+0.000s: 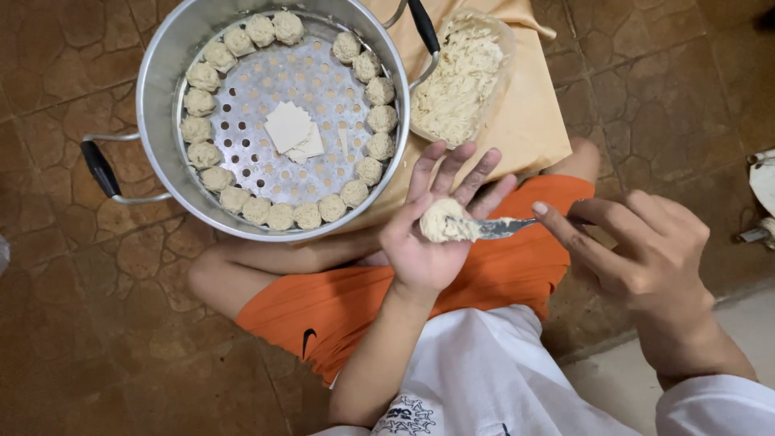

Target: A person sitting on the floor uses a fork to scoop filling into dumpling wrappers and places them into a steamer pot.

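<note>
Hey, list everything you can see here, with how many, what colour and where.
steamer pot: one, silver with black handles, on the floor at upper left
dumplings: about twenty, pale, ringing the perforated tray
wrappers: small stack, white, tray centre
filling container: one, clear, beige filling, right of the pot
paper: one sheet, tan, under the container
dumpling in progress: one, pale, in the left palm
spoon: one, metal, touching that dumpling
left hand: open, cupping the dumpling
right hand: gripping the spoon
</note>
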